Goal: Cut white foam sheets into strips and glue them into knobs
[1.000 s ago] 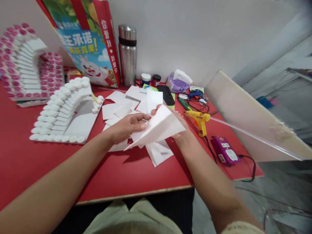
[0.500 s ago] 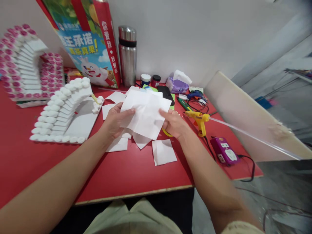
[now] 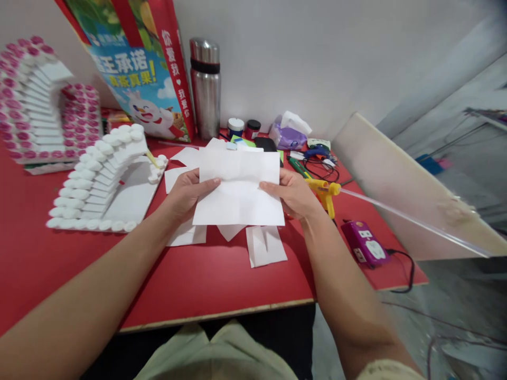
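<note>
A creased sheet of white paper [image 3: 240,198] is stretched between my two hands above the table. My left hand [image 3: 189,191] grips its left edge, thumb on top. On the opposite edge, my right hand [image 3: 292,192] pinches it the same way; the fingers behind the sheet are hidden. Below and around it lie several other white paper pieces, one a folded paper square [image 3: 266,247] near my right wrist. Left of my hands stands a white staircase model [image 3: 95,184] edged with round white pieces.
On the red table [image 3: 222,285], a yellow glue gun [image 3: 325,192] and a purple power socket box [image 3: 365,244] sit at right. A steel flask [image 3: 206,89], paint jars [image 3: 235,127], tissue pack [image 3: 289,133] and printed bag [image 3: 142,68] line the back. A pink-flowered model [image 3: 43,105] stands far left.
The paper has been turned level and spread flatter, its lower edge now facing me. My right hand has shifted slightly right.
</note>
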A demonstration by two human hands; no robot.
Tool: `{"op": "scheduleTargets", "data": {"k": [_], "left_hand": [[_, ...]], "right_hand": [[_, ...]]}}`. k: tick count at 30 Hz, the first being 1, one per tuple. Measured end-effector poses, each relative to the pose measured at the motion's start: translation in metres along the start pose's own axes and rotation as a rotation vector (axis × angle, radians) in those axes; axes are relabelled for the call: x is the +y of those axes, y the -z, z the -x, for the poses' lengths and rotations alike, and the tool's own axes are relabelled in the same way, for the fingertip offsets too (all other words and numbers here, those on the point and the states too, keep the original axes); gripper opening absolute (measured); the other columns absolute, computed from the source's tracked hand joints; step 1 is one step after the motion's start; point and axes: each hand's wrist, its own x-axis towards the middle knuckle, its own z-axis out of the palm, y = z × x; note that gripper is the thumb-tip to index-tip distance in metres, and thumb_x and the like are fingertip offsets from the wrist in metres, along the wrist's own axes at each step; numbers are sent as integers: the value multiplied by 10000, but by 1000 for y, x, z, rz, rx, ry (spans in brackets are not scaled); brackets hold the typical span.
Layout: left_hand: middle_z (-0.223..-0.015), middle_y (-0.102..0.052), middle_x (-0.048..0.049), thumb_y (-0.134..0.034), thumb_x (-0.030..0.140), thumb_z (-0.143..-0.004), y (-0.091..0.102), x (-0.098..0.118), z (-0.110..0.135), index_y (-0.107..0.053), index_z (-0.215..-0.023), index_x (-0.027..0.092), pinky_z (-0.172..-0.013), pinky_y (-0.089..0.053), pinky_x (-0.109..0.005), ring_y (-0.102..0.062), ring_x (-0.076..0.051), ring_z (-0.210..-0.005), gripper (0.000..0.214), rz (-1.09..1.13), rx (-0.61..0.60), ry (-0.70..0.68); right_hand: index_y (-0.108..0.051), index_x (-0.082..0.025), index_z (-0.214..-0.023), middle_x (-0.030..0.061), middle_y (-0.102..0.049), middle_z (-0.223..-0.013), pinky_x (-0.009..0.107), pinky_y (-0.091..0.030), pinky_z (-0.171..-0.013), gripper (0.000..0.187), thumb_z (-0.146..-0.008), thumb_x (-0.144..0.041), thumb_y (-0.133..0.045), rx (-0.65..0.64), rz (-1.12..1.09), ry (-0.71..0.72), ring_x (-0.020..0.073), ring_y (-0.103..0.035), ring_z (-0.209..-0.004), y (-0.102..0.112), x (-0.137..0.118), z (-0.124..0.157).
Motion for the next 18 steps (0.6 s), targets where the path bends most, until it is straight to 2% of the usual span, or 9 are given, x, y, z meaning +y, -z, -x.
{"op": "scheduleTargets", "data": {"k": [4,10,13,18], "left_hand": [[-886,-811,-69,-889,317,-731,0,0,0,-778,-978,175,-722,-639,-365,-769,-229,-761,305,-19,-13,-23],[-940,-813,-76,-853,304,-736,2,0,-1,-787,-1055,186,-757,-628,-380,-777,-261,-855,346,-23,-18,-64],[-890,-804,-55,-852,280,-714,4,0,-2,-793,-990,196,-736,-614,-370,-762,-240,-802,294,-18,-4,-61],[-732,-750,-11,-815,228,-650,2,7,-1,-791,-768,218,-559,-529,-289,-665,-171,-617,122,-10,38,-39]], "right_hand": [[-775,-212,-951,29,-820,-909,348,-602,-724,372,-637,-328,-936,35,-47,17,196,-745,-783,-1,-6,1],[-773,-215,-933,27,-818,-896,345,-584,-701,347,-639,-325,-921,41,-58,34,209,-747,-771,0,-8,2],[-775,-221,-923,20,-811,-868,342,-577,-683,329,-641,-327,-910,52,-54,39,202,-731,-740,1,-8,2],[-775,-219,-857,5,-772,-785,319,-552,-644,269,-629,-311,-882,69,-38,45,179,-680,-674,1,-12,4]]}}
